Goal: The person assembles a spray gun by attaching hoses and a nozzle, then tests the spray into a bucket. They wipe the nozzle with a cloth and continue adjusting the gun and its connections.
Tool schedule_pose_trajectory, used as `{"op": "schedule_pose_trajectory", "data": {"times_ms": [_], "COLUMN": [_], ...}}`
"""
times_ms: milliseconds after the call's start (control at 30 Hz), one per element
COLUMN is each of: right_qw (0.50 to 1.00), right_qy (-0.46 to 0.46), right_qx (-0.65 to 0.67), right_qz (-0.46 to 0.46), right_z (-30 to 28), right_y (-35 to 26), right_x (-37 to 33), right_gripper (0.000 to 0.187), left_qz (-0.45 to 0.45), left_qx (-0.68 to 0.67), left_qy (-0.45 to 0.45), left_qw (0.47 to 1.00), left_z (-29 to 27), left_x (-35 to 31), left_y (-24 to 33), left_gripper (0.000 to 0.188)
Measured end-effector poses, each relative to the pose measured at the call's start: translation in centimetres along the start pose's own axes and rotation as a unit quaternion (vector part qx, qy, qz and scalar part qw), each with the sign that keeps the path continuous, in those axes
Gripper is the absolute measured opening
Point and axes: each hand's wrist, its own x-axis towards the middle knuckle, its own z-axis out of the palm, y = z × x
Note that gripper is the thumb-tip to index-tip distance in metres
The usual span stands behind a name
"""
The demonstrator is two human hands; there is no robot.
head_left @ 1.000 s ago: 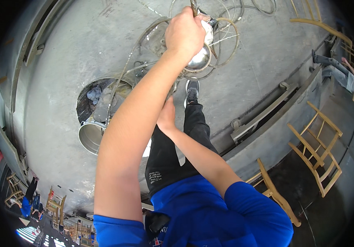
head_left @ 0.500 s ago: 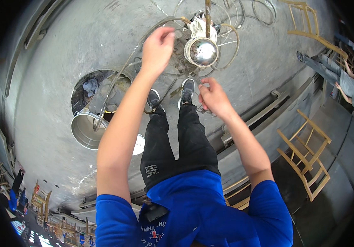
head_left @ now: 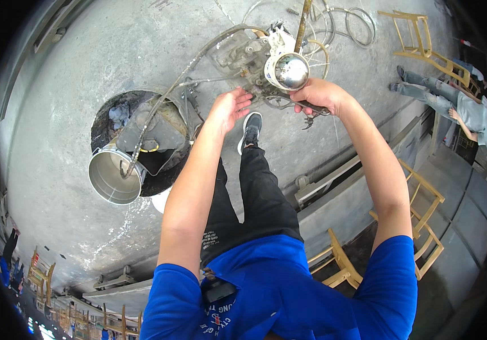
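My right hand [head_left: 320, 95] is closed on a dark metal tool [head_left: 310, 116] with a hooked, pronged end, its exact kind unclear. It is right beside a shiny round metal dome [head_left: 291, 72], set against a whitish rim. My left hand [head_left: 231, 109] is open with nothing in it, fingers reaching toward the grimy machine [head_left: 248, 59] on the floor. White cloth [head_left: 280, 42] lies against the machine behind the dome. A rusty pole [head_left: 303, 25] rises beside the cloth.
To the left, a metal bucket [head_left: 116, 175] stands at a dark round opening [head_left: 102, 122] in the floor, with a hose [head_left: 167, 93] running into it. Coiled cable [head_left: 361, 28] lies at the far right. Wooden frames [head_left: 413, 34] and another person [head_left: 447, 102] are on the right.
My right hand has moved up and right beside the dome and now grips the dark tool clearly. My left hand has come down and right, fingers opening. The view has shifted slightly.
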Motion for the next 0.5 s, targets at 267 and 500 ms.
{"op": "schedule_pose_trajectory", "data": {"times_ms": [267, 500], "right_qw": [0.996, 0.985], "right_qy": [-0.068, -0.158], "right_qx": [-0.013, -0.059], "right_qz": [0.05, 0.038], "right_z": [-2.9, -5.1], "right_y": [-0.5, -0.7], "right_x": [1.4, 3.0], "right_gripper": [0.009, 0.008], "left_qz": [0.003, 0.031], "left_qx": [-0.111, -0.058], "left_qy": [0.027, 0.053], "left_qw": [0.993, 0.996], "left_z": [0.6, 1.2], "left_x": [1.1, 0.7], "left_y": [-0.4, -2.2], "left_gripper": [0.054, 0.046]}}
